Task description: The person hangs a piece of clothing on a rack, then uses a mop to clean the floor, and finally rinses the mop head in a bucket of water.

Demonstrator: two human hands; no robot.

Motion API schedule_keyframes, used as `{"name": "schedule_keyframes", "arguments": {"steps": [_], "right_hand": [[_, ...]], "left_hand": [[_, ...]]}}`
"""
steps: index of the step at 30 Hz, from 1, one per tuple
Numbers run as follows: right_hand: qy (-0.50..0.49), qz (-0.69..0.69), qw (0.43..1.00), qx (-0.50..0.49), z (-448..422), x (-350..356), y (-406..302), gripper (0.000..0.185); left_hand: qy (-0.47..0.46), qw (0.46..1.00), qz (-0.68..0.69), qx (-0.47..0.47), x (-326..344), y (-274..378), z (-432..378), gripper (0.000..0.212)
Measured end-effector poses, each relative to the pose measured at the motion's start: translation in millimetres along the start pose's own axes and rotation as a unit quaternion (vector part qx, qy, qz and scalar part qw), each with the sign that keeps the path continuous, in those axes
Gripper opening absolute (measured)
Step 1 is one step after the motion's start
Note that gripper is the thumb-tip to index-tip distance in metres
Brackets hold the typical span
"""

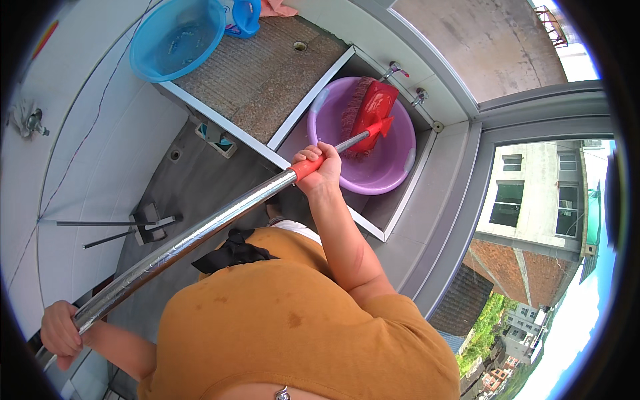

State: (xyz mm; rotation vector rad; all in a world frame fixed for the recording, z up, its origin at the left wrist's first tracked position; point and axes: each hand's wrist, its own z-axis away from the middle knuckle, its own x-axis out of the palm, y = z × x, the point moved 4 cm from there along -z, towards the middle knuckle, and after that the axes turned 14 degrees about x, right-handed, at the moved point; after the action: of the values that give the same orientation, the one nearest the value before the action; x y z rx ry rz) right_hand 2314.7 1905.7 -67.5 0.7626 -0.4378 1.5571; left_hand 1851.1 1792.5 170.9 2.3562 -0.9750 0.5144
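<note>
A flat mop with a red plastic head (372,107) and reddish fringe (355,110) rests tilted inside a purple plastic basin (377,186). Its shiny metal pole (200,232) runs diagonally across the view to the lower left. My right hand (318,167) is wrapped around the red collar of the pole, just outside the basin's rim. Far along the pole, my left hand (62,332) grips it close to the picture's left edge. Whether the basin holds water is hard to tell.
The basin stands in a white-edged sink (385,234) below two wall taps (397,70) (420,96). On the ribbed stone washboard slab (250,75) are a blue basin (177,40) and a blue container (243,17). A window frame (450,280) borders the right. A dustpan-like item (150,225) is by the left wall.
</note>
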Motion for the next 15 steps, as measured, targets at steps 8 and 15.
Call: {"name": "schedule_keyframes", "arguments": {"steps": [8,15], "right_hand": [[0.105,0.006,0.994,-0.02,-25,-44,-10,0.014],[0.245,0.133,0.955,-0.1,-100,-76,-59,0.013]], "left_hand": [[0.008,0.998,-0.029,-0.046,3,-38,12,0.042],[0.183,0.96,-0.2,-0.071,2,-92,42,0.037]]}}
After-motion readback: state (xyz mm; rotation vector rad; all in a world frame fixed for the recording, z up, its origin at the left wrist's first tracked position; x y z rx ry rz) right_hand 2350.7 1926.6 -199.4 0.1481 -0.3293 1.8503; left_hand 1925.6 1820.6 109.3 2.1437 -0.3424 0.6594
